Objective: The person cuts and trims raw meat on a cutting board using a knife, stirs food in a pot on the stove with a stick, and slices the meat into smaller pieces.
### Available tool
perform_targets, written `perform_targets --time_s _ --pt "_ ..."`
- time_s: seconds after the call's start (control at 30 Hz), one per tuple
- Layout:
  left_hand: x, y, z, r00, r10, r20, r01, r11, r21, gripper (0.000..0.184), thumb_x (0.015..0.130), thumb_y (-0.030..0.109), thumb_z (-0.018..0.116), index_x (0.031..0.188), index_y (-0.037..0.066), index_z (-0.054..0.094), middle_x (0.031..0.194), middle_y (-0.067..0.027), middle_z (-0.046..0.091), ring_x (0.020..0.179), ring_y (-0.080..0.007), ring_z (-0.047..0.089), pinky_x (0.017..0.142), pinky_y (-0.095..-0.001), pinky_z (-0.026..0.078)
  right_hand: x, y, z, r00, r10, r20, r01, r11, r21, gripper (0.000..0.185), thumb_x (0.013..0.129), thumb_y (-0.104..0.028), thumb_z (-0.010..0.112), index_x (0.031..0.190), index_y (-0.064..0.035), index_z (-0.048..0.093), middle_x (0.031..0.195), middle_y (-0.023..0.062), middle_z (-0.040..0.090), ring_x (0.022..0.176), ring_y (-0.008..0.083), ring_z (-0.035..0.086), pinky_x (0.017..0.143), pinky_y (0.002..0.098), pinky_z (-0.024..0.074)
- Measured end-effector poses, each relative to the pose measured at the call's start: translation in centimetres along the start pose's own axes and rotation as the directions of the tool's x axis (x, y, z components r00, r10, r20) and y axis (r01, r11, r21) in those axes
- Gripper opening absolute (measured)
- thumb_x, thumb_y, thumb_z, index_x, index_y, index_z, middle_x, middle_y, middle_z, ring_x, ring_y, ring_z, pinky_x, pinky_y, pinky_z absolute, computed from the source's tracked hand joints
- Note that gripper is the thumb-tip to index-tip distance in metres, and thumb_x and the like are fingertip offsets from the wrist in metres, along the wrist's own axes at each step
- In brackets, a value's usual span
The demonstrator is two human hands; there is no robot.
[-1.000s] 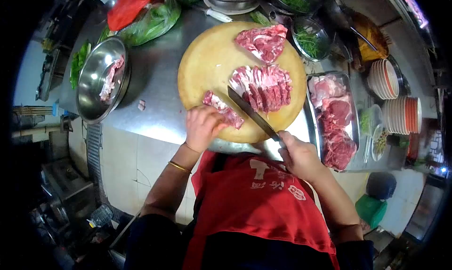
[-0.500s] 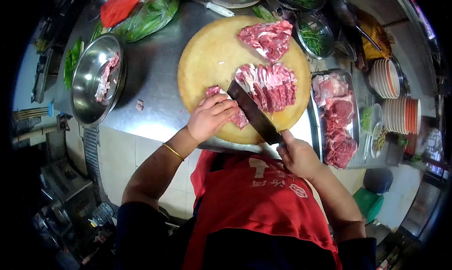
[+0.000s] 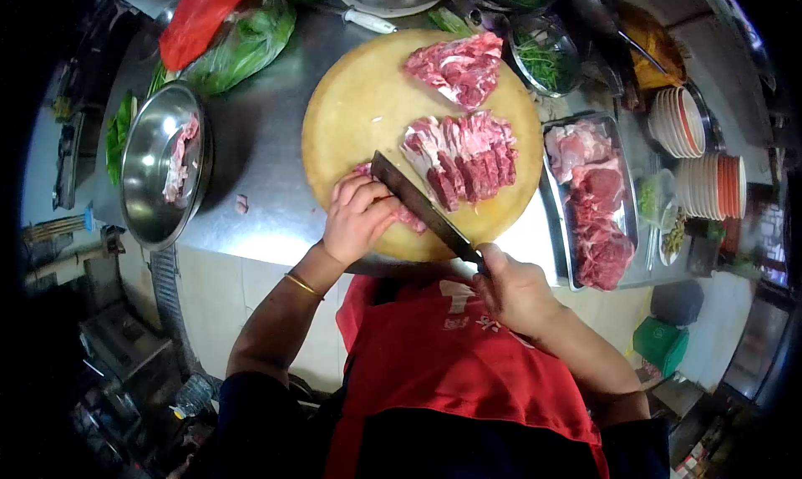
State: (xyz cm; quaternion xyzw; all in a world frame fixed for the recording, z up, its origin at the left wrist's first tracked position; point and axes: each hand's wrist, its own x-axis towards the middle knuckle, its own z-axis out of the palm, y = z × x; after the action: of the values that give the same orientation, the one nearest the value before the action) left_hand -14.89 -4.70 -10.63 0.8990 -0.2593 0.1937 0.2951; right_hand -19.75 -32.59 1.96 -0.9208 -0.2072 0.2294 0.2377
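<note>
My right hand (image 3: 516, 291) is wrapped round the handle of a broad-bladed knife (image 3: 422, 207) at the near edge of the round cutting board (image 3: 342, 103). The blade slants up and left, along the right side of a narrow meat strip (image 3: 411, 219). Fingers bent together, my left hand (image 3: 359, 218) presses on that strip and hides much of it. Right of the blade lies a row of cut meat slices (image 3: 468, 157). A larger chunk of meat (image 3: 461, 68) rests at the far side of the board.
A steel bowl (image 3: 150, 170) with a scrap of meat stands at left, near bagged greens (image 3: 251, 49). Right of the board are a metal tray (image 3: 628, 141) of meat, stacked bowls (image 3: 710, 187) and a bowl of chopped greens (image 3: 543, 61). A white-handled tool (image 3: 369, 21) lies behind.
The knife has moved left relative to the row of slices, staying beside the held strip. My left hand still presses the strip. The whole view has shifted slightly.
</note>
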Motion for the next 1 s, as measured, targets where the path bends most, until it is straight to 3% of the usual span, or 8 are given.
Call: perform_targets --time_s 0.2,0.37,0.57,0.63,0.67,0.77,0.9,1.0 --pt "0.1 -0.1 0.0 1.000 -0.014 0.020 0.015 1.000 -0.018 0.023 0.072 0.022 0.077 0.093 0.016 0.069 0.102 0.0002 0.060 0.109 -0.0250 0.052 0.099 -0.0449 0.041 -0.2 -0.8 -0.5 0.999 0.043 0.018 -0.043 0.999 -0.021 0.040 0.086 -0.010 0.063 0.121 -0.0032 0.044 0.084 0.0201 0.064 0.072 0.0400 0.064 0.062 0.0479 0.0506" --pt "0.4 -0.1 0.3 0.999 -0.044 0.017 0.044 0.999 -0.023 0.023 0.071 0.021 0.077 0.093 0.017 0.070 0.102 0.0013 0.061 0.109 -0.0244 0.052 0.098 -0.0447 0.041 1.7 -1.1 -0.3 0.999 -0.018 -0.033 0.012 0.984 -0.176 0.028 0.085 -0.012 0.059 0.109 -0.0017 0.047 0.076 0.0170 0.062 0.063 0.0357 0.065 0.054 0.0450 0.0508" --pt "0.2 -0.2 0.5 0.996 -0.070 0.050 0.072 0.997 -0.032 0.022 0.071 0.021 0.077 0.093 0.018 0.072 0.104 0.0028 0.062 0.111 -0.0240 0.051 0.097 -0.0440 0.041 2.5 -1.8 -1.0 0.995 0.080 0.057 -0.073 0.991 -0.114 0.031 0.083 -0.009 0.065 0.106 -0.0017 0.046 0.077 0.0215 0.063 0.068 0.0402 0.063 0.056 0.0469 0.0493" --pt "0.3 -0.1 0.4 0.995 -0.079 0.067 0.082 0.996 -0.044 0.023 0.071 0.021 0.076 0.093 0.018 0.072 0.105 0.0031 0.062 0.112 -0.0240 0.051 0.097 -0.0438 0.041 2.4 -2.2 -1.5 1.000 -0.005 -0.003 0.005 0.987 -0.162 0.028 0.085 -0.012 0.058 0.109 -0.0016 0.048 0.073 0.0169 0.063 0.062 0.0368 0.065 0.053 0.0454 0.0511" --pt "0.4 0.0 0.5 0.991 -0.106 0.075 0.109 0.994 -0.031 0.023 0.071 0.022 0.076 0.094 0.018 0.072 0.105 0.0032 0.062 0.112 -0.0240 0.051 0.096 -0.0436 0.041 2.6 -2.7 -1.8 0.999 0.051 0.020 -0.047 0.990 -0.134 0.032 0.084 -0.009 0.064 0.109 -0.0017 0.046 0.078 0.0220 0.063 0.068 0.0415 0.064 0.057 0.0482 0.0499" --pt "0.8 0.3 0.4 0.986 -0.124 0.116 0.128 0.991 -0.028 0.024 0.072 0.022 0.076 0.095 0.018 0.072 0.105 0.0032 0.062 0.113 -0.0241 0.051 0.095 -0.0432 0.041 5.0 -2.9 0.0 0.991 0.129 0.032 -0.121 0.974 -0.189 0.034 0.085 -0.009 0.063 0.112 -0.0012 0.045 0.076 0.0227 0.063 0.069 0.0429 0.063 0.059 0.0493 0.0502" --pt "1.1 0.0 0.3 0.990 -0.090 0.112 0.096 0.994 -0.046 0.023 0.072 0.020 0.076 0.094 0.017 0.072 0.106 0.0035 0.062 0.112 -0.0237 0.052 0.094 -0.0425 0.042 7.9 -2.4 -0.4 0.998 -0.061 -0.032 0.061 0.998 0.004 0.034 0.087 -0.010 0.062 0.113 -0.0004 0.042 0.076 0.0251 0.063 0.070 0.0450 0.063 0.061 0.0515 0.0492" --pt "0.9 -0.2 0.4 0.988 -0.101 0.115 0.114 0.987 -0.112 0.021 0.072 0.019 0.075 0.093 0.017 0.071 0.106 0.0040 0.062 0.112 -0.0236 0.053 0.093 -0.0423 0.042 5.4 -4.0 -4.5 0.976 0.120 0.181 -0.120 0.993 -0.014 0.032 0.085 -0.008 0.060 0.111 0.0005 0.043 0.078 0.0258 0.064 0.074 0.0454 0.065 0.063 0.0520 0.0502"
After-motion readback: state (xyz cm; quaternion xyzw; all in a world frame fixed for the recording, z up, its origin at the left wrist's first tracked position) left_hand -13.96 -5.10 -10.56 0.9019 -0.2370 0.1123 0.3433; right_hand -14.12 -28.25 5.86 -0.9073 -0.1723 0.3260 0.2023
